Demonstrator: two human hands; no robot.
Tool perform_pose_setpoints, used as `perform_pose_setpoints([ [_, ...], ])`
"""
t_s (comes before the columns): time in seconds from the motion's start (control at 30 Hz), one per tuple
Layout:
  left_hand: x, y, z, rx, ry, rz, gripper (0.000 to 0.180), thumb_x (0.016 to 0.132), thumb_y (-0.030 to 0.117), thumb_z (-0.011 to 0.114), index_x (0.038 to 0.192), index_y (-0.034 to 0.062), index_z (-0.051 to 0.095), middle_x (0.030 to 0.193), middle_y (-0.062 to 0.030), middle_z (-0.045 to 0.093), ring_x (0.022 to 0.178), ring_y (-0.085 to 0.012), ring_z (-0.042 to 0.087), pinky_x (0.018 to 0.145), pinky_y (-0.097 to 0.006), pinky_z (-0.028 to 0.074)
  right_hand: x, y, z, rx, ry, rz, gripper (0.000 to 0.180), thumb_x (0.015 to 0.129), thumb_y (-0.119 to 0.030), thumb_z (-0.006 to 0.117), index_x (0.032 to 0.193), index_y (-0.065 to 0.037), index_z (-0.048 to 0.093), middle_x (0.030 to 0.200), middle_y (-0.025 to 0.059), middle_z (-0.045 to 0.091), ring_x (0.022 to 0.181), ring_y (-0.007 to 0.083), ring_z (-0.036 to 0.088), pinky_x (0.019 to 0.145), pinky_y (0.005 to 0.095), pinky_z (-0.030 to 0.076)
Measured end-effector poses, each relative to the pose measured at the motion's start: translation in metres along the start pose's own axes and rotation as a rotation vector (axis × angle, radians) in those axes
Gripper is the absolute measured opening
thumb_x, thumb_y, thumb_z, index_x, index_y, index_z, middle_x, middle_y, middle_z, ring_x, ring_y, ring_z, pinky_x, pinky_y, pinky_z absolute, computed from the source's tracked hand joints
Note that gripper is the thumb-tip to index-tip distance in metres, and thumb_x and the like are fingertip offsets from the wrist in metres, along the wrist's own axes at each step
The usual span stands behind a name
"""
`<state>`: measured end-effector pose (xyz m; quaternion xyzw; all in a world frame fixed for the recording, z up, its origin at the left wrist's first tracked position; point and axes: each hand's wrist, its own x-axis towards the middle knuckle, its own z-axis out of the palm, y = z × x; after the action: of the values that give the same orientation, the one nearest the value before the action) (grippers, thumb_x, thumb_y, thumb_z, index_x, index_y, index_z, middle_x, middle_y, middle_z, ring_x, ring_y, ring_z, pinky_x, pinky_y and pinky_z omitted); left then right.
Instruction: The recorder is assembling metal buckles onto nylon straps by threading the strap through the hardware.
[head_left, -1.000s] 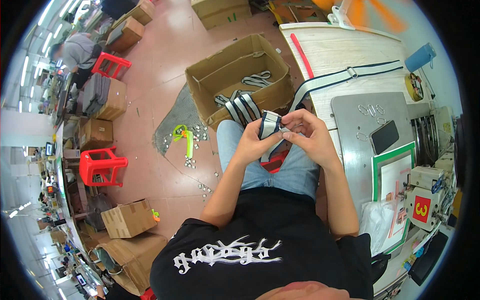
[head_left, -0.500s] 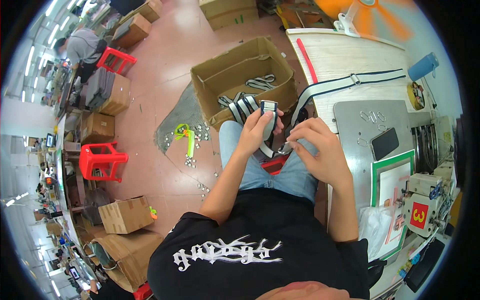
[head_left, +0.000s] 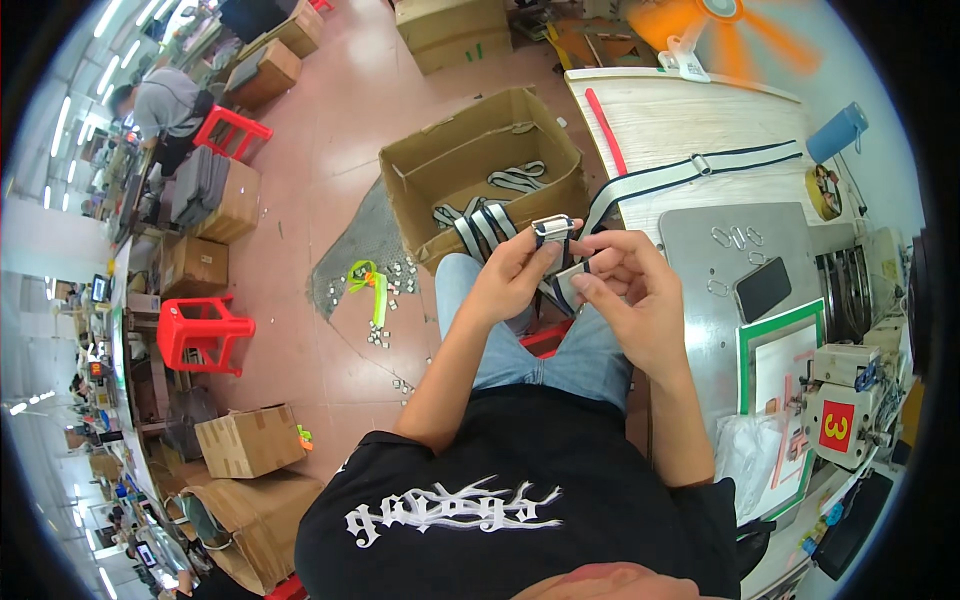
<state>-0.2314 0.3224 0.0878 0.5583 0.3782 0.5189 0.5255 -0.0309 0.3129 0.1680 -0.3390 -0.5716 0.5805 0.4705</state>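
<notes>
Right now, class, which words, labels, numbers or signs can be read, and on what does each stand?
Shirt: ornate white lettering across the front; not copied here.
Machine: one yellow numeral on a red label; not copied here.
Sheet in the green frame: red marks, too small to read.
Screen at far left: too small to read.
Strap in the hands: none seen.

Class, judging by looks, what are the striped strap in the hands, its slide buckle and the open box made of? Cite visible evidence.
Striped strap: probably woven fabric, fairly matte; it folds and curves softly.
Slide buckle: likely metal, silvery and shiny, though coated plastic remains possible.
Open box: almost certainly cardboard, dull brown, with worn, slightly bent edges.
</notes>
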Motion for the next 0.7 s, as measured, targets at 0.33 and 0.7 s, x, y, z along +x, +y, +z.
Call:
perform_pose_setpoints([
  [0.33, -0.005, 0.001, 0.013, 0.158, 0.058, 0.225, 0.033, 0.106, -0.001, 0.061, 0.137, 0.0015, 0.071, 0.1, -0.0069, 0.074, 0.089, -0.0097, 0.071, 0.078, -0.027, 0.057, 0.008, 0.014, -0.015, 0.023, -0.002, 0.15, 0.028, 0.099, 0.004, 0.075, 0.121, 0.0, 0.061, 0.102, 0.008, 0.075, 0.089, 0.0086, 0.072, 0.08, 0.0248, 0.059],
  [0.7, -0.003, 0.002, 0.012, 0.443, 0.023, 0.314, 0.035, 0.097, -0.01, 0.058, 0.128, -0.0021, 0.073, 0.119, -0.0163, 0.074, 0.105, -0.0287, 0.076, 0.088, -0.038, 0.06, 0.011, 0.01, -0.015, 0.004, 0.043, 0.072, 0.03, 0.099, 0.005, 0.075, 0.126, 0.001, 0.061, 0.11, 0.0076, 0.071, 0.095, 0.0088, 0.07, 0.084, 0.0251, 0.06],
])
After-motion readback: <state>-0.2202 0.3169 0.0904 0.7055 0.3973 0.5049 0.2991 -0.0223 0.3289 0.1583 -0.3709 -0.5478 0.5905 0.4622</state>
